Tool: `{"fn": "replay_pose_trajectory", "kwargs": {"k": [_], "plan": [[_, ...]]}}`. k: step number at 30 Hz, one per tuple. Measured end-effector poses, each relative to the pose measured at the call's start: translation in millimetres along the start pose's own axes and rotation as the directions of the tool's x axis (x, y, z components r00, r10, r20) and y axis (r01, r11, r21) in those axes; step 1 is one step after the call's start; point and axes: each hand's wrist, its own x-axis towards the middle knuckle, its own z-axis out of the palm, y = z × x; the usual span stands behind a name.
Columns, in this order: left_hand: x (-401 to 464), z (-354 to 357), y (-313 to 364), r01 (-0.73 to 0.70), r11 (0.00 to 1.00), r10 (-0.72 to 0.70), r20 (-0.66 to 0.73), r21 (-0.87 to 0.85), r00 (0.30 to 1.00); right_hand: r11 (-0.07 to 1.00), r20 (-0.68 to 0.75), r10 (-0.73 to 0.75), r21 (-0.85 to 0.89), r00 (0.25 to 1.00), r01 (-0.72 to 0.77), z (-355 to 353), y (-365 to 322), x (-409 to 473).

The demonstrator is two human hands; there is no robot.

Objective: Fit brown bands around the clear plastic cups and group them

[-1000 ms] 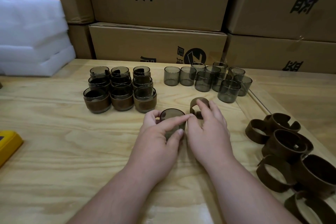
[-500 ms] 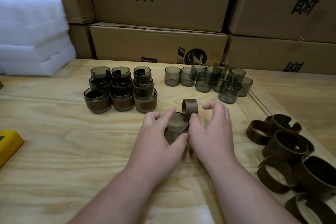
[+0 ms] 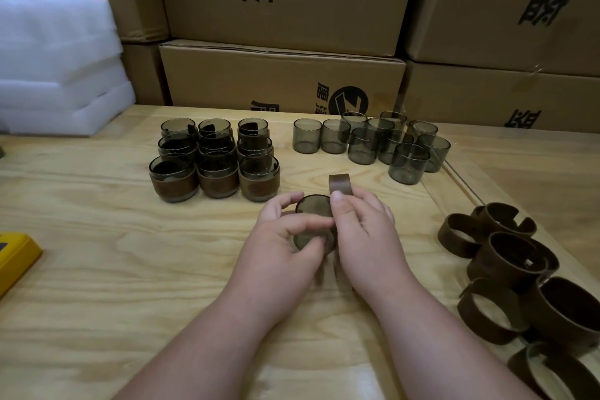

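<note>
Cup (image 3: 314, 223), smoky clear plastic, sits tilted at frame centre, pinched by the left hand (image 3: 285, 237) with thumb and fingers closed on its wall. Right hand (image 3: 363, 230) grips a brown band (image 3: 340, 184) against the cup's rim, thumb pressed on it. Banded cups (image 3: 214, 161) stand in a three-by-three block at upper left of centre (rows touching); bare cups (image 3: 373, 140) cluster upper right. Loose bands (image 3: 516, 269) heap along the right edge. Bare wooden table (image 3: 113, 253) lies open lower left, a yellow object (image 3: 16, 256) at the left edge.
</note>
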Motion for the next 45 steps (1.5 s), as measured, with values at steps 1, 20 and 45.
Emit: {"fn": "replay_pose_trajectory", "kwargs": {"k": [1, 20, 45], "plan": [[0, 0, 1, 0.002, 1.0, -0.002, -0.002, -0.006, 1.0, 1.0, -0.023, -0.002, 0.024, 1.0, 0.002, 0, -1, 0], [-1, 1, -1, -0.037, 0.976, 0.025, -0.062, -0.213, 0.998, 0.873, -0.264, -0.463, 0.028, 0.846, 0.486, -2, -25, -22], [5, -3, -6, -0.079, 0.913, -0.053, -0.308, -0.401, 0.95, 0.823, -0.165, -0.561, 0.002, 0.811, 0.569, 8, -21, -19]]}}
